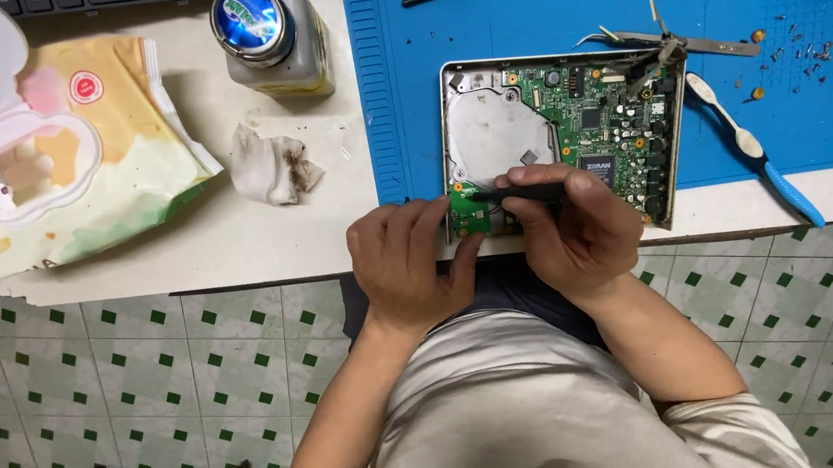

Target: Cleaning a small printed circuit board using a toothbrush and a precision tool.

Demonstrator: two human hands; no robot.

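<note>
Bare bench left of the opened drive — bottle, crumpled wipe beyond.
</note>
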